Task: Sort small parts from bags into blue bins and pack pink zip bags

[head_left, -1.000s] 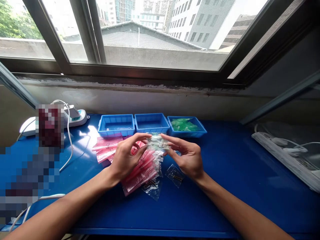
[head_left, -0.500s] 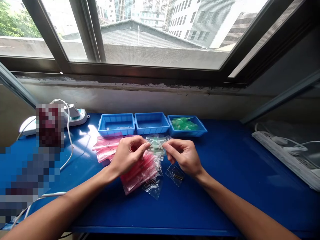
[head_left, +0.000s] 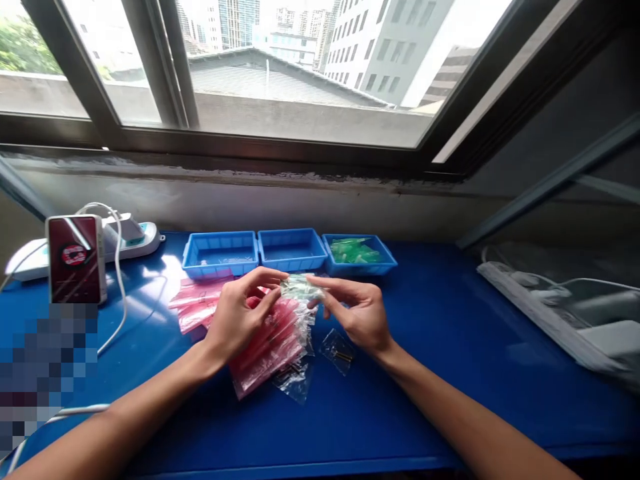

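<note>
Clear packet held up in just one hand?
No, the left hand and the right hand both have fingers on the clear packet, one from each side.

The blue table (head_left: pixel 450 407) carries three trays (head_left: pixel 294 261), pink bags (head_left: pixel 267 353), clear packets (head_left: pixel 330 343) and power strips (head_left: pixel 530 303).

Three bins stand side by side along the back of the table (head_left: pixel 450 373): left bin (head_left: pixel 220 268), middle bin (head_left: pixel 293 261), right bin (head_left: pixel 361 269), with packets (head_left: pixel 354 251) inside the last. Behind the table is a wall (head_left: pixel 250 207), with a window (head_left: pixel 305 120) above it. Before the left and middle bins lies a heap of bags (head_left: pixel 267 347). Above its right part is a packet (head_left: pixel 299 288), between the left grip (head_left: pixel 237 317) and right grip (head_left: pixel 363 317). A small bag (head_left: pixel 338 352) lies right of the heap. Far left, a phone (head_left: pixel 74 260) stands before a power strip (head_left: pixel 143 241); another strip (head_left: pixel 545 313) lies far right.
</note>
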The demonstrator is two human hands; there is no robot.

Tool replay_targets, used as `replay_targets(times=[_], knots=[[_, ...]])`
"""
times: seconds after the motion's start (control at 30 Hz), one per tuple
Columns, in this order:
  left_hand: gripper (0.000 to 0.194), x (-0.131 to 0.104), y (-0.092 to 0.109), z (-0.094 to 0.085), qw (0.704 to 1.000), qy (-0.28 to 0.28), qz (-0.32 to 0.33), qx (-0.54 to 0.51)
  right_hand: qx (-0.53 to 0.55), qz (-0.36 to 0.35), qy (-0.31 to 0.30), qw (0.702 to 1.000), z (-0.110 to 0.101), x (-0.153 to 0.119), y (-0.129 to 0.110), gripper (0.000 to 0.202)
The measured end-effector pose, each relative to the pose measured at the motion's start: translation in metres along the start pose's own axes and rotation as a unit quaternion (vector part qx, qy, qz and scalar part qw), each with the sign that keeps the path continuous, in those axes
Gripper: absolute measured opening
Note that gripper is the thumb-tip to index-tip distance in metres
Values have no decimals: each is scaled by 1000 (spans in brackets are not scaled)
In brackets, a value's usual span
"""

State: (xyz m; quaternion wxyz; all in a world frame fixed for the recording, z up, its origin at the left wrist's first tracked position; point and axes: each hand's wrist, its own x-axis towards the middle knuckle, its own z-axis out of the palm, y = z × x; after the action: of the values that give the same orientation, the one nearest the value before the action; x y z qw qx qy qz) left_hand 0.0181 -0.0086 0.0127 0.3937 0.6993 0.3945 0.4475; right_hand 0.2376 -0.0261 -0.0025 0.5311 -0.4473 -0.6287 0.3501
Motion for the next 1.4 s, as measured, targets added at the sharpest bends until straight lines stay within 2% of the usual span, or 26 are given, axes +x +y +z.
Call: replay_targets(times=[0.13,0.27,0.43,0.47,0.57,0.63,0.7,0.73,0.8,0.87,0.93,1.0,1.07,1.17,1.3,1.4], knots=[[23,0,-3,1,999,13,37,13,-51,-42,-5,998,-2,0,3,34],[23,0,-3,0,999,9,42,19,-67,-45,-16,997,-4,1,4,35],[17,0,0,0,999,-21,10,38,-66,-40,-58,995,-5,3,-3,20],[20,1,1,0,998,-29,8,49,-71,-37,-73,994,-5,3,-5,19],[37,1,2,1,995,-52,19,85,-69,-15,-118,990,-5,5,-10,33],[36,2,3,1,995,-56,18,85,-58,0,-120,991,-9,9,-10,35],[32,2,3,1,996,-52,4,66,-57,-1,-73,996,-20,14,-8,34],[32,2,3,1,997,-50,-4,57,-61,-7,-28,998,-29,18,-6,33],[34,2,3,0,997,-52,-12,51,-103,-26,105,989,-50,27,-2,30],[34,2,3,0,997,-58,-10,58,-189,-31,228,954,-75,37,4,33],[33,2,3,0,996,-61,-2,65,-286,-21,296,911,-97,44,11,35],[33,2,4,0,996,-61,4,70,-355,-2,300,885,-113,49,19,36],[32,2,4,1,996,-61,5,72,-413,40,255,874,-122,51,27,36],[31,2,4,1,996,-61,9,70,-473,87,197,854,-124,50,32,35],[30,2,2,1,995,-60,12,73,-498,86,197,840,-122,49,26,34],[30,1,2,1,995,-63,6,71,-480,65,209,849,-121,48,15,30]])
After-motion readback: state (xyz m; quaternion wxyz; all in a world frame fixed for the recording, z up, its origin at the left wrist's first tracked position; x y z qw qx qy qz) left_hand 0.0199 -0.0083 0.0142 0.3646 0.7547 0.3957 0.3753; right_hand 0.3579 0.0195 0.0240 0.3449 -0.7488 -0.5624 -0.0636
